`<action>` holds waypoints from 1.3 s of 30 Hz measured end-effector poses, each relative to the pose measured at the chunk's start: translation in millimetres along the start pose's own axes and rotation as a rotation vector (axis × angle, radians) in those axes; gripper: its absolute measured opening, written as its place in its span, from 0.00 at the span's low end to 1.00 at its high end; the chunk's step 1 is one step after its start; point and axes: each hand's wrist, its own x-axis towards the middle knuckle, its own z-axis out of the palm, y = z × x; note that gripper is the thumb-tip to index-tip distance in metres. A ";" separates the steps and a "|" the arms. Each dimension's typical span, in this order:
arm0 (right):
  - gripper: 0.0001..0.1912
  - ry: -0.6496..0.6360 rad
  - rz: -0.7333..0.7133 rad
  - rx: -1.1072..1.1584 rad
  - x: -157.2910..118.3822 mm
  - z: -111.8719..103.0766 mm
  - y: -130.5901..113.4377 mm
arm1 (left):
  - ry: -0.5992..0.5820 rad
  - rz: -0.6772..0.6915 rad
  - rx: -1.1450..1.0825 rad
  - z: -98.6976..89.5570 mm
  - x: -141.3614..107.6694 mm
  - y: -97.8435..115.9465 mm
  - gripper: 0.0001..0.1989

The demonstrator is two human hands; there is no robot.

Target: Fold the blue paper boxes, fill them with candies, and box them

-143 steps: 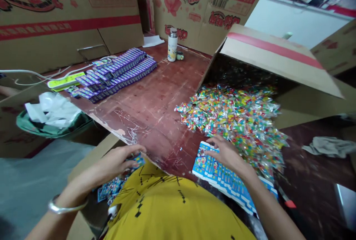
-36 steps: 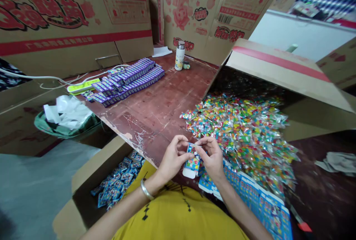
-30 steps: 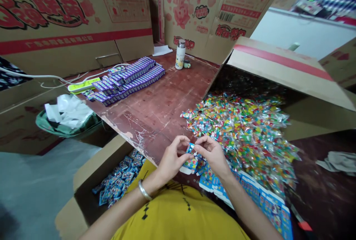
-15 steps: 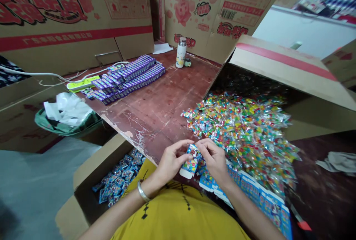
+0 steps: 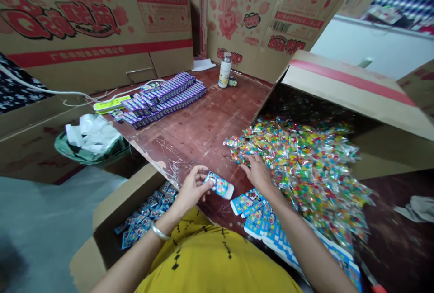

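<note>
My left hand (image 5: pixel 194 188) grips a small blue printed box (image 5: pixel 220 185) by its left end, over the front edge of the red table (image 5: pixel 200 125). At the near left edge of a heap of clear candy packets (image 5: pixel 305 157), my right hand (image 5: pixel 257 174) has its fingers apart, with nothing seen held in it. Below my right hand and forearm lies a row of flat blue cartons (image 5: pixel 264 220). An open cardboard box (image 5: pixel 125 184) at the lower left holds many small blue boxes (image 5: pixel 145 216).
Purple boxes (image 5: pixel 162 98) stand in rows at the back left, near a yellow-green strip (image 5: pixel 113 104). A white bottle (image 5: pixel 224 71) stands further back. A tipped carton (image 5: pixel 352 80) rises behind the candy. A green bag (image 5: pixel 101 150) hangs left.
My hands have moved apart. My right hand has let go of the small box and moved up to the candy packets. The box in my left hand has turned and shifted left.
</note>
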 end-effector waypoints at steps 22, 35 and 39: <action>0.10 -0.039 0.023 0.531 -29.4 -42.1 -58.9 | -0.232 0.215 0.151 34.2 -2.3 0.4 0.15; 0.13 -0.024 0.117 0.822 -57.0 -20.9 -49.4 | -0.206 0.223 -0.123 55.8 -9.1 11.4 0.28; 0.08 0.031 0.087 0.791 -64.5 -14.3 -47.6 | -0.259 0.211 -0.089 54.0 -8.1 11.9 0.21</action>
